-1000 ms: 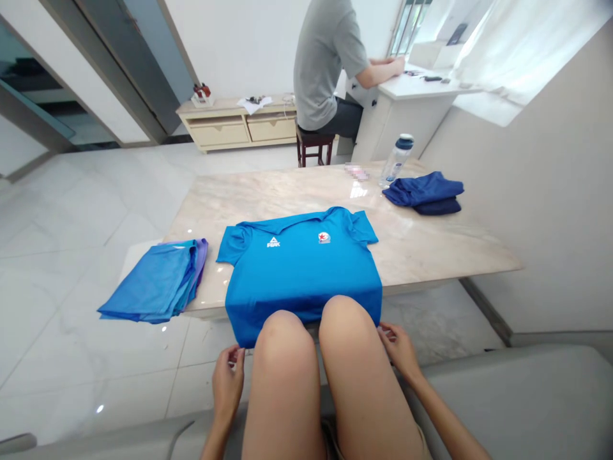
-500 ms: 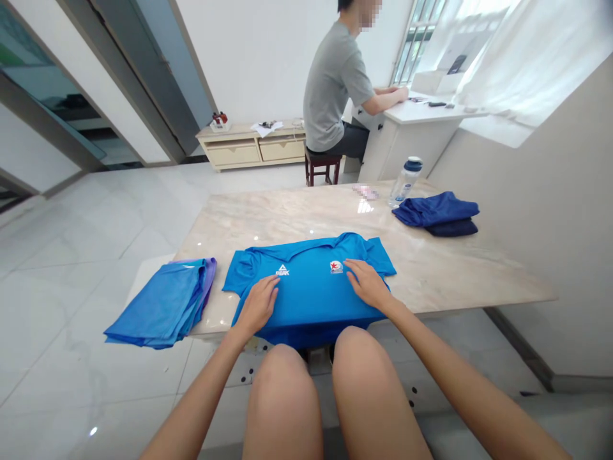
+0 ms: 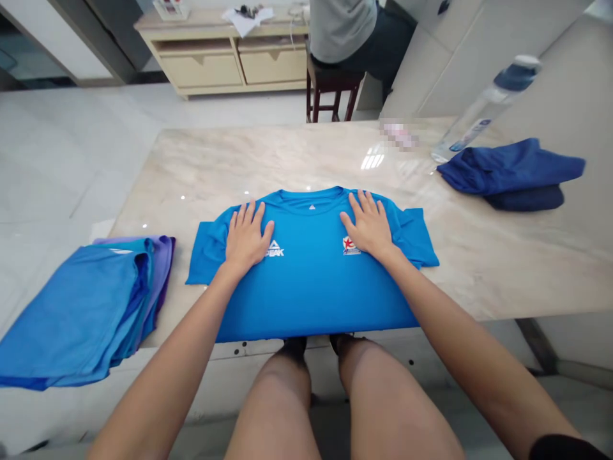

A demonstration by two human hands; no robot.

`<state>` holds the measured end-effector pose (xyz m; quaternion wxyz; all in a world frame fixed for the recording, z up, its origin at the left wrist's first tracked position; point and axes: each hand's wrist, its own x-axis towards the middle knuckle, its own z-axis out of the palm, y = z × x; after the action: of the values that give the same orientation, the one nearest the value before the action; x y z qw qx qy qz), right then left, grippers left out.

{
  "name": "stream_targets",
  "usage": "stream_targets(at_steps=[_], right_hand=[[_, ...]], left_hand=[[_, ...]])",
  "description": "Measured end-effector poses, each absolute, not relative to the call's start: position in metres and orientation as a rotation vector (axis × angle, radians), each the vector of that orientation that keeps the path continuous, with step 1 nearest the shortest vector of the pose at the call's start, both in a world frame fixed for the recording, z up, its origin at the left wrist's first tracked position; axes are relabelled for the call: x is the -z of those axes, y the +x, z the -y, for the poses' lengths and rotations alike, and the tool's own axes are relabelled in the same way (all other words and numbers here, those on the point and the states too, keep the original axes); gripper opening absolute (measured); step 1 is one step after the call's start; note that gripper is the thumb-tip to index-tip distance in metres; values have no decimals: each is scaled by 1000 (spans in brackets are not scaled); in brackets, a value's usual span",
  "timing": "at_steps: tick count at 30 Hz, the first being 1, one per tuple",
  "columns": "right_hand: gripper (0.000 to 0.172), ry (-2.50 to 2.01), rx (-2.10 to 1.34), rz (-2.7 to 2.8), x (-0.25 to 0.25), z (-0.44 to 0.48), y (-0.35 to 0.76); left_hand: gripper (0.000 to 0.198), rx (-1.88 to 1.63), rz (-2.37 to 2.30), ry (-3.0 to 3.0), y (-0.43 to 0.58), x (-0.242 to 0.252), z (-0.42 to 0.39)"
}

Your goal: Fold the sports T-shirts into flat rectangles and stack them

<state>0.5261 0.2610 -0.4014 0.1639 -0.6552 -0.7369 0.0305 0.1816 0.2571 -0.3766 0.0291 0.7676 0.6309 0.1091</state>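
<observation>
A blue T-shirt lies front side up on the marble-patterned table, its collar towards the far side and its lower part at the near edge. White lettering and a small red and white badge mark its chest. My left hand rests flat on the shirt by the left shoulder, fingers spread, beside the lettering. Over by the right shoulder, my right hand presses flat just above the badge, its fingers also apart. Neither hand grips the cloth.
Folded blue and purple garments are stacked at the table's left end. Dark blue clothing lies at the right beside a clear water bottle. Beyond the table, a person in a grey shirt sits on a dark stool near a low cabinet.
Both hands have moved forward up the shirt to its shoulders. The collar, bunched before, now lies spread and smooth. The view has tilted down and come closer to the table.
</observation>
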Motion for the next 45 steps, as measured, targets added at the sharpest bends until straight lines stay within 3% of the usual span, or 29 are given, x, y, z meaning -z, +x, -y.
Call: stream_targets(at_steps=[9, 13, 18, 23, 31, 39, 45], right_hand=[[46, -1826, -19, 2070, 386, -203, 543], [36, -2186, 30, 1705, 366, -170, 608], [47, -2538, -284, 1410, 366, -145, 642], [31, -2449, -388, 1500, 369, -125, 636], [35, -2577, -464, 1181, 363, -111, 673], [56, -2551, -363, 979, 381, -172, 657], [36, -2478, -332, 968, 387, -194, 655]], left_hand=[[65, -464, -1846, 2478, 174, 392, -184], [64, -374, -1721, 2540, 160, 402, -152], [69, -263, -1789, 2555, 158, 403, -145], [72, -231, -1804, 2562, 160, 403, -150], [72, -311, -1793, 2548, 162, 403, -125], [68, -484, -1769, 2523, 161, 403, -109], [65, -557, -1761, 2481, 164, 401, -109]])
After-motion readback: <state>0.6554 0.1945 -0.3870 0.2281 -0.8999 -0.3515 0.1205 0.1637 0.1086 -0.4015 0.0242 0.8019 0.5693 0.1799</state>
